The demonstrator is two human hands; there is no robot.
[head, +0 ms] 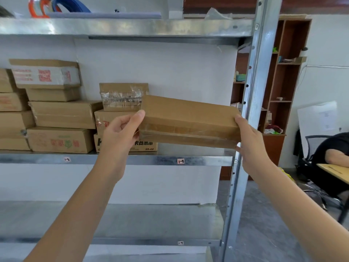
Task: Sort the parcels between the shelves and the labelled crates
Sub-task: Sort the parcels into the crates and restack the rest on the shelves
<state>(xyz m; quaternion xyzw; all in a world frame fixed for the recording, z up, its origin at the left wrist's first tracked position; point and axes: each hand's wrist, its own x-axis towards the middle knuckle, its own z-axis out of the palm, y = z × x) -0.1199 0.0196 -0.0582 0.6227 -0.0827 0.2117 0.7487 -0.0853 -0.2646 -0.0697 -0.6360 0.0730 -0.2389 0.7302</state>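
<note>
I hold a long flat brown cardboard parcel (188, 120) in both hands, slightly tilted, in front of the right part of the middle metal shelf (205, 160). My left hand (120, 131) grips its left end, thumb on top. Its right end sits in my right hand (249, 140). Behind the parcel's left end stands a short stack of parcels (120, 99) with a taped box on top. More cardboard boxes (60, 114) are stacked along the shelf's left side. No crate is in view.
A steel upright (253, 91) bounds the rack on the right, close to the parcel's right end. The lower shelf (151, 220) shows bare metal. Tape rolls (47, 6) lie on the top shelf. A seated person (332, 154) at a desk and a brown bookcase (283, 82) are at right.
</note>
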